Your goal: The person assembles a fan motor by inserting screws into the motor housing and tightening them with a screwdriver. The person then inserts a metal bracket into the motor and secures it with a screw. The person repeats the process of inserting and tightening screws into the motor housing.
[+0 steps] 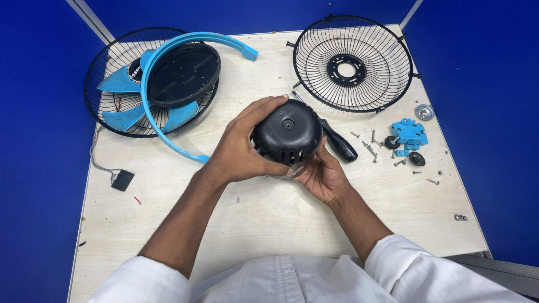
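You've got the black motor housing [287, 137] gripped in both hands at tabletop [269, 224] centre: left hand [238, 151] fingers wrapped over its 9 o'clock side, right hand [323, 174] cupping from 4 o'clock. Domed end faces you, axis roughly toward the camera. Looks mid-teardown; screwdriver [337, 143] sits at 3 o'clock, touching the housing's far side.

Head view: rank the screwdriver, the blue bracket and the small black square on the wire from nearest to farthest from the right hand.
1. Screwdriver, just beside the right hand.
2. Blue bracket, farther right among the screws.
3. Small black square, far left, past the left hand.
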